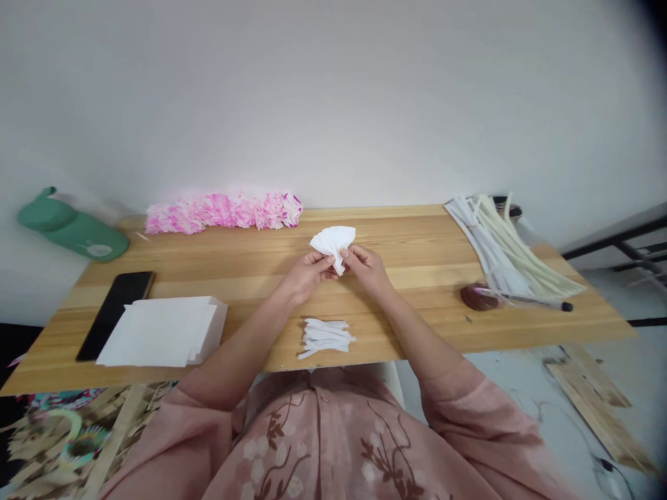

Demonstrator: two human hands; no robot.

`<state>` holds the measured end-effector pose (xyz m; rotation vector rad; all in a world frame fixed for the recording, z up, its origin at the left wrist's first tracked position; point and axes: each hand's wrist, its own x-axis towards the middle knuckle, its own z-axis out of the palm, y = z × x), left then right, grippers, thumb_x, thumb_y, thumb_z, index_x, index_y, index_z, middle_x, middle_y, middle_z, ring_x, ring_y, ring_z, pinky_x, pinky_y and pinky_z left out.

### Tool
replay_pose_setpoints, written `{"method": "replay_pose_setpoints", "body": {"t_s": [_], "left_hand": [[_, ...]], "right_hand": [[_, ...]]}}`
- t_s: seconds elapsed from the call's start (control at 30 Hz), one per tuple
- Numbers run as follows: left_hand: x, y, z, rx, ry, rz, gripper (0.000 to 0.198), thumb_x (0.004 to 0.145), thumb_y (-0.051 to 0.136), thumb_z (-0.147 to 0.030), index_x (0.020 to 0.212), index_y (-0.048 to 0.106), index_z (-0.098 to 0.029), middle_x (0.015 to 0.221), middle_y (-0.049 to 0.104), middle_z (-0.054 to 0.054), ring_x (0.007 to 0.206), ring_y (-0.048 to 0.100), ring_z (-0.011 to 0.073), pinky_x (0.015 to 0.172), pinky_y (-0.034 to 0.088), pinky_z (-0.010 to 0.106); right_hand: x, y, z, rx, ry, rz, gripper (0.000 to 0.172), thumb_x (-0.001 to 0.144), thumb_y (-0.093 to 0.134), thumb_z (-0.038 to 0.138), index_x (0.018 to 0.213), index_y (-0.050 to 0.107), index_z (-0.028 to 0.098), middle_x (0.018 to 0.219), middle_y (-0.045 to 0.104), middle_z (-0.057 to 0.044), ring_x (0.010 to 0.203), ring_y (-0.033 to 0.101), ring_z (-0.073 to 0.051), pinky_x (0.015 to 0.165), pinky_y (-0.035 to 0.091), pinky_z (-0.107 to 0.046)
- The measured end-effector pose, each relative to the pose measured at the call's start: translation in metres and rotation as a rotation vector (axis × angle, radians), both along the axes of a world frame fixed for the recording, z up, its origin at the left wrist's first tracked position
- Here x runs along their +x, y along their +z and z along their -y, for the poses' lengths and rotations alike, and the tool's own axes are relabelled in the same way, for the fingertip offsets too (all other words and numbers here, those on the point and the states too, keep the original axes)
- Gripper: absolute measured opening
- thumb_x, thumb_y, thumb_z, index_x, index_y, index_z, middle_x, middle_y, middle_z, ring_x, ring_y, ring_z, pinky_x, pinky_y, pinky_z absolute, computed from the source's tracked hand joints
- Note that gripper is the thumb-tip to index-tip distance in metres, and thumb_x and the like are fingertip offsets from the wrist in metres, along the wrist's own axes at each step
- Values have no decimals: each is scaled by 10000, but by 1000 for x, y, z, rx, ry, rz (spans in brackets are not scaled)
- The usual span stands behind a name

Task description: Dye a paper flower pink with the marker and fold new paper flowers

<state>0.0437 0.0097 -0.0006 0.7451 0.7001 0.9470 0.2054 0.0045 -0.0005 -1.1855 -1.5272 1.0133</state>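
Observation:
A white tissue paper, gathered at its lower end and fanned out above, is held over the middle of the table. The fingers of my left hand pinch its gathered part from the left. From the right, my right hand pinches the same narrow part with thumb and fingers. Closer to me, a small pile of white twisted strips lies near the table's front edge. A stack of white paper sits to the left of my left forearm.
Pink and white paper flowers line the wall. A green bottle and black phone are on the left. Bundled pale strips, a dark red round object and a pen lie right on the wooden table.

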Motion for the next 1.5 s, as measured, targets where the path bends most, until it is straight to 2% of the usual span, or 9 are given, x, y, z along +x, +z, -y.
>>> {"method": "replay_pose_setpoints", "body": {"t_s": [0.13, 0.2, 0.27, 0.37, 0.53, 0.83, 0.97, 1.13, 1.5], "left_hand": [[-4, 2, 0, 12, -25, -20, 345, 594, 847, -337, 800, 684, -114, 739, 689, 49, 675, 601, 124, 659, 457, 262], [-5, 3, -1, 15, -30, -26, 343, 595, 846, -338, 799, 682, -117, 725, 680, 43, 663, 591, 120, 656, 454, 265], [-6, 3, -2, 13, -37, -24, 337, 599, 842, -336, 799, 681, -119, 724, 672, 39, 660, 583, 119, 651, 449, 267], [-6, 2, -2, 4, -46, -13, 313, 623, 825, -333, 803, 678, -122, 734, 661, 36, 661, 576, 117, 644, 441, 264], [-5, 5, -2, -27, -72, -19, 290, 639, 794, -315, 814, 657, -130, 710, 634, 25, 654, 562, 121, 630, 436, 262], [-7, 9, -1, -20, -138, -75, 217, 641, 709, -258, 806, 666, -125, 693, 614, 18, 632, 524, 115, 602, 389, 244], [-9, 7, -1, -30, -184, -91, 203, 630, 708, -254, 774, 662, -117, 691, 613, 24, 615, 505, 109, 587, 351, 240], [-11, 6, 0, -37, -257, -105, 234, 619, 706, -287, 786, 664, -129, 694, 622, 33, 602, 525, 127, 589, 383, 262], [-13, 2, -1, -31, -327, -134, 261, 607, 712, -315, 786, 669, -130, 649, 627, 43, 571, 539, 136, 554, 402, 264]], "right_hand": [[1, -3, -5, -142, -2, -231, 353, 751, 672, 530, 838, 581, 200, 746, 621, 17, 665, 558, -129, 606, 466, -253], [2, -3, -6, -196, -3, -311, 421, 724, 704, 509, 1004, 610, 209, 913, 671, -14, 771, 605, -153, 639, 496, -264], [3, -2, -5, -246, 19, -367, 452, 727, 708, 488, 1075, 632, 209, 1004, 691, -35, 841, 627, -169, 687, 510, -276], [5, -2, -4, -315, 66, -445, 412, 736, 716, 458, 1047, 675, 191, 975, 718, -49, 829, 648, -178, 728, 524, -302], [5, -4, -4, -355, 71, -536, 375, 664, 796, 392, 972, 706, 198, 888, 735, -26, 724, 653, -155, 699, 531, -301], [6, -5, -5, -403, 178, -583, 356, 648, 820, 356, 946, 704, 200, 849, 726, -16, 703, 634, -128, 684, 505, -260], [7, -5, -5, -414, 240, -561, 412, 646, 818, 366, 1011, 698, 216, 900, 727, -24, 755, 644, -136, 718, 503, -254], [8, -4, -4, -441, 325, -573, 401, 655, 809, 347, 1018, 698, 218, 931, 730, -25, 791, 653, -141, 769, 508, -266], [11, 3, -1, -477, 304, -616, 397, 594, 830, 334, 942, 694, 199, 890, 717, -25, 767, 642, -145, 754, 510, -273]]}}
